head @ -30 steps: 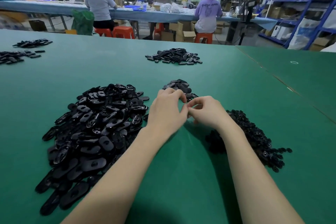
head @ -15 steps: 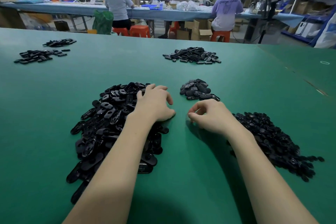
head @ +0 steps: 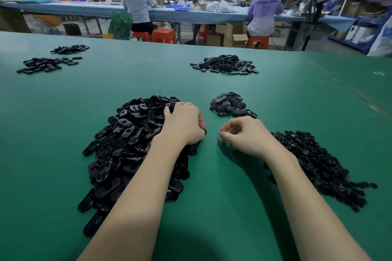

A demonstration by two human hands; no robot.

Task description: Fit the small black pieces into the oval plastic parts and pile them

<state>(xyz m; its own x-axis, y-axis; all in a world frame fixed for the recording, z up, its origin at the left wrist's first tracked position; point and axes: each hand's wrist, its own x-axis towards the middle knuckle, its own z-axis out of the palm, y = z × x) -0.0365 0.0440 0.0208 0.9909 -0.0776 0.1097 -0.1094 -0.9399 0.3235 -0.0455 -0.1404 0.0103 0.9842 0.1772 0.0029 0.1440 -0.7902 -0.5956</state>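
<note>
A big heap of black oval plastic parts lies on the green table at the left. My left hand rests on the heap's right edge, fingers curled down around an oval part whose black tip shows at my fingertips. A heap of small black pieces spreads out at the right. My right hand sits on the table just left of it, fingers loosely curled, thumb and forefinger close together, with nothing visible between them. A small pile of oval parts lies beyond both hands.
More piles of black parts lie farther off: one at the far centre and two at the far left. Beyond the table's far edge, people sit on orange stools at a long bench. Blue shelving stands at the right.
My hands, joined at the centre a second ago, have separated. The left one went left onto the oval heap and closed there. The right one stayed near the small pieces.
</note>
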